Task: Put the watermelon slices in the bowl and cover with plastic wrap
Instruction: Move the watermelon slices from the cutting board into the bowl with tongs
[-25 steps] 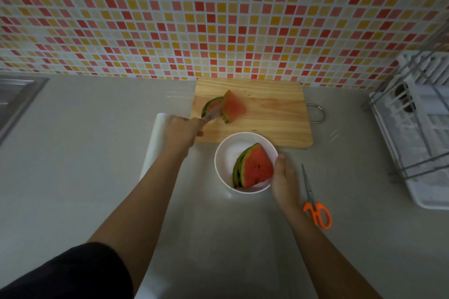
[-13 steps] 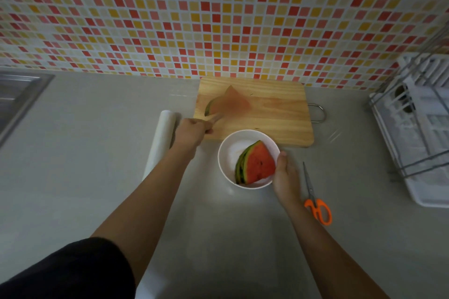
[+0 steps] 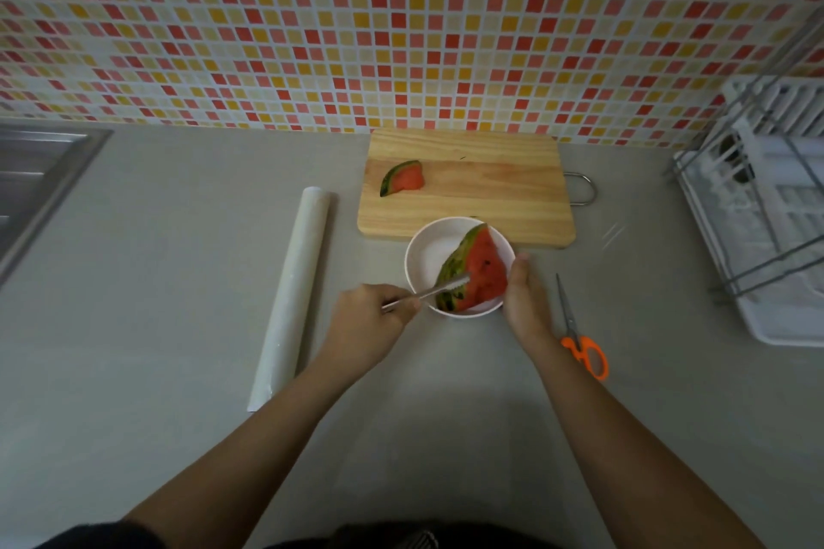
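- Head view. Left hand (image 3: 372, 316) was curled closed around the handle of metal tongs (image 3: 430, 292); the tong tips rested against the rind of the watermelon slices in the bowl (image 3: 472, 276). Whether the tips were clamped on the rind or merely touching could not be told.
- Right hand (image 3: 526, 299) lay against the right rim of the white bowl (image 3: 423, 254), fingers together along its outer wall, thumb near the top edge.
- Slices in the bowl stood on edge, red flesh facing right, green striped rind facing left, tips leaning over the far rim.
- One smaller watermelon slice on the board (image 3: 403, 178) lay flat at the left part of the wooden cutting board (image 3: 490, 192), well apart from the bowl.
- Bowl sat on the grey counter (image 3: 156, 281), touching the board's near edge.
- Plastic wrap roll (image 3: 292, 294) lay lengthwise left of the left hand, untouched.
- Orange-handled scissors (image 3: 579, 339) lay just right of the right wrist.
- Both forearms extended forward, bare, converging on the bowl.
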Available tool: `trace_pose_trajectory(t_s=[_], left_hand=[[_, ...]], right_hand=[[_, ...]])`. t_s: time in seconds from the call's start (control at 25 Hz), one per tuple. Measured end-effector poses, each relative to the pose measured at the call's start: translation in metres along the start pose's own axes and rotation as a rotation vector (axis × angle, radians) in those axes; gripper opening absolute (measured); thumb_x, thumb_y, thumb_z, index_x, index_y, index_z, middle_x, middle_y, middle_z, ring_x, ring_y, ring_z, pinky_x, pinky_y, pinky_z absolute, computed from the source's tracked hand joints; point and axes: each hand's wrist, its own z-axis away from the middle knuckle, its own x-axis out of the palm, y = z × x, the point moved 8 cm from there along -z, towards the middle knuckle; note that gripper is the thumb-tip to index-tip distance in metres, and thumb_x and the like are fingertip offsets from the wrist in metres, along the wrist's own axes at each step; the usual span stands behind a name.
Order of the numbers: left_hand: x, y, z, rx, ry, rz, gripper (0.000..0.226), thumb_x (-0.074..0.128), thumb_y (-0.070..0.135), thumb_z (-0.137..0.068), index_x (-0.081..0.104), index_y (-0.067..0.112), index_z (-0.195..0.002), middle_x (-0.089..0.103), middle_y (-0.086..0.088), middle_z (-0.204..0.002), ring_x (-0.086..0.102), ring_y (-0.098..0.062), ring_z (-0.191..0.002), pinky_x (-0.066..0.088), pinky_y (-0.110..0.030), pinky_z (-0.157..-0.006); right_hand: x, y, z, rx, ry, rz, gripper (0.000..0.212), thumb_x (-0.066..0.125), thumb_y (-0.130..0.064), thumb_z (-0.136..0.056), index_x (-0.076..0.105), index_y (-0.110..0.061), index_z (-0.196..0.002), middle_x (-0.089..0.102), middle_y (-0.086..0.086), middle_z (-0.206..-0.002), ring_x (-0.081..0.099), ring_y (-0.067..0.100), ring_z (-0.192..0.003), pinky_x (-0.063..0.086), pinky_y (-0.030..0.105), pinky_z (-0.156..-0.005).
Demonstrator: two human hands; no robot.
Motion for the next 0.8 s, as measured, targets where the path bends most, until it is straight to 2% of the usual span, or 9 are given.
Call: trace_pose_trajectory(t_s=[0.04,0.12,0.24,0.28,0.4,0.48,0.64,0.72,0.8], left_hand=[[0.004,0.008,0.0,0.04,-0.024,-0.062,0.022,0.062,0.031,-0.089,0.077,0.017,-0.097,0.076,-0.005,-0.087,0.066,-0.017,-0.082,0.032,-0.017,-0.06],[0.006,0.018,-0.001,0.088,-0.075,-0.19,0.029,0.056,0.038,-0.091,0.077,0.018,-0.096,0.07,-0.006,-0.075,0.061,-0.021,-0.072,0.028,-0.022,-0.056],[-0.008,0.021,-0.005,0.112,-0.063,-0.312,0.041,0.053,0.042,-0.092,0.068,0.01,-0.072,0.05,-0.002,-0.055,0.05,-0.021,-0.058,0.028,-0.028,-0.052],[-0.014,0.024,-0.008,0.132,-0.025,-0.327,0.039,0.053,0.041,-0.092,0.066,0.01,-0.072,0.053,-0.002,-0.057,0.053,-0.024,-0.06,0.03,-0.029,-0.053],[-0.019,0.038,-0.017,0.211,0.06,-0.26,0.028,0.055,0.034,-0.093,0.074,0.014,-0.097,0.072,-0.01,-0.08,0.064,-0.029,-0.077,0.044,-0.034,-0.064],[-0.013,0.039,-0.023,0.222,0.039,-0.249,0.026,0.056,0.032,-0.092,0.075,0.017,-0.101,0.074,-0.01,-0.088,0.065,-0.029,-0.083,0.044,-0.031,-0.068],[-0.045,0.019,-0.061,0.131,0.24,-0.057,0.02,0.062,0.029,-0.088,0.076,0.017,-0.094,0.072,-0.007,-0.079,0.067,-0.024,-0.08,0.037,-0.023,-0.063],[-0.064,-0.005,-0.092,0.006,0.351,-0.034,0.021,0.061,0.028,-0.087,0.076,0.013,-0.091,0.068,-0.009,-0.074,0.062,-0.023,-0.071,0.034,-0.017,-0.056],[-0.067,-0.032,-0.119,-0.139,0.353,-0.031,0.026,0.058,0.027,-0.087,0.073,0.007,-0.082,0.06,-0.009,-0.068,0.053,-0.02,-0.065,0.033,-0.012,-0.047]], right_hand=[[0.0,-0.001,0.001,-0.001,-0.003,-0.007,0.073,0.015,-0.065,-0.087,0.055,-0.015,-0.123,0.057,0.014,-0.126,0.051,0.03,-0.117,0.032,0.032,-0.086],[-0.001,-0.004,0.002,-0.028,0.007,-0.005,0.071,0.015,-0.062,-0.089,0.054,-0.014,-0.123,0.057,0.014,-0.127,0.05,0.029,-0.117,0.032,0.031,-0.086],[-0.002,-0.004,0.002,-0.033,0.018,0.03,0.073,0.014,-0.062,-0.088,0.054,-0.014,-0.124,0.056,0.016,-0.128,0.05,0.031,-0.117,0.032,0.033,-0.086],[-0.003,-0.004,0.002,-0.032,0.021,0.047,0.073,0.014,-0.063,-0.088,0.054,-0.014,-0.124,0.056,0.016,-0.128,0.05,0.032,-0.117,0.032,0.033,-0.086],[-0.004,-0.006,0.002,-0.057,0.031,0.048,0.071,0.014,-0.061,-0.089,0.055,-0.014,-0.122,0.057,0.017,-0.126,0.052,0.031,-0.113,0.033,0.033,-0.085],[-0.003,-0.005,0.003,-0.068,0.025,0.028,0.069,0.015,-0.06,-0.09,0.057,-0.014,-0.119,0.059,0.015,-0.122,0.053,0.027,-0.105,0.032,0.031,-0.082],[-0.003,-0.004,0.0,-0.073,0.032,-0.005,0.068,0.017,-0.06,-0.09,0.058,-0.013,-0.117,0.06,0.015,-0.12,0.054,0.025,-0.103,0.032,0.03,-0.082],[-0.002,-0.002,-0.001,-0.063,0.032,0.008,0.07,0.017,-0.061,-0.089,0.058,-0.013,-0.118,0.06,0.016,-0.121,0.054,0.03,-0.11,0.033,0.032,-0.082],[-0.002,0.0,-0.003,-0.053,0.037,0.028,0.07,0.017,-0.061,-0.089,0.058,-0.012,-0.116,0.061,0.016,-0.119,0.054,0.032,-0.11,0.034,0.032,-0.081]])
